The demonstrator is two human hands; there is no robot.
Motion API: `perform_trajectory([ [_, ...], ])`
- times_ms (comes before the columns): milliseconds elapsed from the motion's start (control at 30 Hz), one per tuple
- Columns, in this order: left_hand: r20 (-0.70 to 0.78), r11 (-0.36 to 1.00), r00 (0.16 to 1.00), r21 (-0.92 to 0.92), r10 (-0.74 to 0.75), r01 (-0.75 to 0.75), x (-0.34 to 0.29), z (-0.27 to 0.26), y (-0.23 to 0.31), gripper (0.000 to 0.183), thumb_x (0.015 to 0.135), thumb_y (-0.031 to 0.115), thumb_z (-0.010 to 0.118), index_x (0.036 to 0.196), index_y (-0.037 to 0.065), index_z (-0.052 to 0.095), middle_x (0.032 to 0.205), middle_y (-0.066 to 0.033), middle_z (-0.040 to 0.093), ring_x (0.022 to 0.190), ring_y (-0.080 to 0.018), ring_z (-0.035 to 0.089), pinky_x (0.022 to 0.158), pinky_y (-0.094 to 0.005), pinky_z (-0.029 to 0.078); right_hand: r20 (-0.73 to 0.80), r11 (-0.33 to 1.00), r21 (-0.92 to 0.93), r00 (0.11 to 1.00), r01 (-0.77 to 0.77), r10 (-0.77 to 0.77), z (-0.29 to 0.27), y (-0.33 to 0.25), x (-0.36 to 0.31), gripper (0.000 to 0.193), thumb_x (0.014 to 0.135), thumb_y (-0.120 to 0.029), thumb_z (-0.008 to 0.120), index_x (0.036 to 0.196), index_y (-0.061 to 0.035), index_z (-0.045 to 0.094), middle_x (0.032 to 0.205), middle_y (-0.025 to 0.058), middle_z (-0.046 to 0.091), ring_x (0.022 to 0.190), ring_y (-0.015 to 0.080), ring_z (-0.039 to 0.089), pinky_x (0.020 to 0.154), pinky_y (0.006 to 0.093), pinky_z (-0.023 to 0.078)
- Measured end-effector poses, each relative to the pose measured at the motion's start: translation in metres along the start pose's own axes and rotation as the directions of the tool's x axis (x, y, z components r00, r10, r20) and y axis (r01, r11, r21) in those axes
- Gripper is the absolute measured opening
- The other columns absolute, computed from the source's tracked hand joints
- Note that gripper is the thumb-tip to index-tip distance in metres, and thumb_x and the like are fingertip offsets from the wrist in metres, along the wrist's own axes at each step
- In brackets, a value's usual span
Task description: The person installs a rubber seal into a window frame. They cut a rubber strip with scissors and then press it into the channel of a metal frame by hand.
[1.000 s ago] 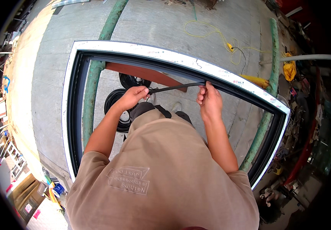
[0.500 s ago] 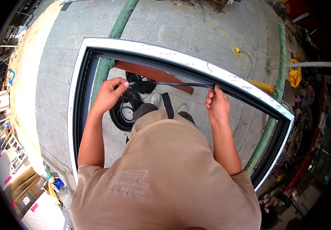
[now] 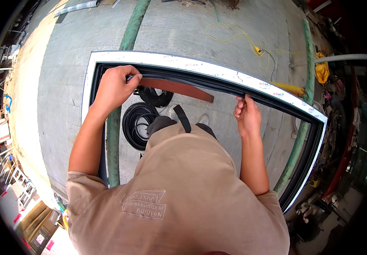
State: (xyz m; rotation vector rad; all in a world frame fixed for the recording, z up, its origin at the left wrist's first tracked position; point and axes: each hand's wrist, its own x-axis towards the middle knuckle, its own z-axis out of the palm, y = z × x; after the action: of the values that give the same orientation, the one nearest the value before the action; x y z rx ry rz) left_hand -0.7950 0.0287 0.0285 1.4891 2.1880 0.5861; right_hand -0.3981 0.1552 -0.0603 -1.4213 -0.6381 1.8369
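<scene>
A large window frame [image 3: 166, 59] with white film on its outer face and black inner edges lies around my body. Along the inside of its far side runs a black rubber seal strip [image 3: 187, 83]. Near the far left corner, my left hand [image 3: 117, 87] is closed, thumb and finger pinching the strip at that inner edge. Farther right, my right hand [image 3: 248, 117] pinches the strip against the same side, other fingers curled. Through the opening, a coil of black strip [image 3: 128, 127] lies on the floor, with a second black coil [image 3: 155, 98] just beyond.
Green pipes [image 3: 135, 25] pass beneath the frame at left and right. A reddish-brown board [image 3: 179, 88] shows under the far side. A yellow cord [image 3: 230, 39] lies on the concrete beyond, and a yellow pole end [image 3: 292, 89] sits at the right. Clutter lines both sides.
My left hand has moved away from me to the frame's far inner edge. The strip, stretched across the opening before, now lies along that edge. My right hand has barely shifted.
</scene>
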Motion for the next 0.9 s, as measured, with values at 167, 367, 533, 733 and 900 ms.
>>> perform_trajectory([
  [167, -0.065, 1.000, 0.998, -0.012, -0.005, 0.004, 0.004, 0.013, -0.001, 0.022, 0.097, 0.023, 0.079, 0.097, 0.002, 0.085, 0.077, -0.0187, 0.076, 0.068, -0.0347, 0.075, 0.068, -0.0422, 0.058, -0.085, 0.998, 0.032, 0.995, 0.056, -0.053, 0.005, 0.007, -0.004, 0.030, 0.116, -0.030, 0.062, 0.108, -0.0019, 0.068, 0.079, -0.0012, 0.056, 0.066, 0.0109, 0.052, 0.060, 0.0280, 0.042],
  [367, -0.033, 0.998, 0.999, -0.055, 0.042, -0.044, 0.000, 0.016, -0.008, 0.022, 0.097, 0.023, 0.078, 0.099, 0.002, 0.085, 0.085, -0.0190, 0.079, 0.076, -0.0370, 0.078, 0.073, -0.0430, 0.060, -0.181, 0.995, 0.029, 0.979, 0.098, -0.091, 0.023, 0.016, -0.008, 0.029, 0.117, -0.032, 0.061, 0.107, -0.0055, 0.068, 0.081, -0.0023, 0.055, 0.069, 0.0107, 0.051, 0.062, 0.0288, 0.040],
  [533, -0.010, 0.994, 0.997, -0.083, 0.076, -0.077, 0.001, 0.014, -0.010, 0.022, 0.099, 0.019, 0.078, 0.103, -0.002, 0.082, 0.074, -0.0158, 0.073, 0.063, -0.0239, 0.067, 0.066, -0.0370, 0.054, -0.126, 0.995, -0.034, 0.988, 0.090, -0.093, 0.040, 0.029, -0.008, 0.026, 0.115, -0.031, 0.066, 0.106, -0.0062, 0.069, 0.079, -0.0025, 0.060, 0.066, 0.0102, 0.055, 0.060, 0.0266, 0.042],
  [733, 0.042, 0.993, 0.997, -0.097, 0.069, -0.065, 0.007, 0.014, -0.012, 0.021, 0.100, 0.017, 0.078, 0.103, -0.003, 0.081, 0.068, -0.0112, 0.066, 0.061, -0.0150, 0.055, 0.062, -0.0341, 0.048, -0.122, 0.994, -0.006, 0.987, 0.107, -0.107, 0.046, 0.035, -0.007, 0.022, 0.112, -0.026, 0.070, 0.101, -0.0071, 0.069, 0.077, -0.0027, 0.060, 0.064, 0.0095, 0.053, 0.059, 0.0270, 0.041],
  [900, 0.087, 0.988, 0.994, -0.150, 0.061, -0.048, 0.007, 0.012, -0.017, 0.021, 0.102, 0.015, 0.077, 0.102, -0.005, 0.079, 0.068, -0.0049, 0.064, 0.064, -0.0087, 0.052, 0.061, -0.0313, 0.045, -0.149, 0.983, 0.021, 0.973, 0.182, -0.177, 0.056, 0.040, -0.003, 0.023, 0.111, -0.026, 0.069, 0.099, -0.0073, 0.066, 0.076, -0.0022, 0.059, 0.064, 0.0095, 0.051, 0.059, 0.0278, 0.040],
])
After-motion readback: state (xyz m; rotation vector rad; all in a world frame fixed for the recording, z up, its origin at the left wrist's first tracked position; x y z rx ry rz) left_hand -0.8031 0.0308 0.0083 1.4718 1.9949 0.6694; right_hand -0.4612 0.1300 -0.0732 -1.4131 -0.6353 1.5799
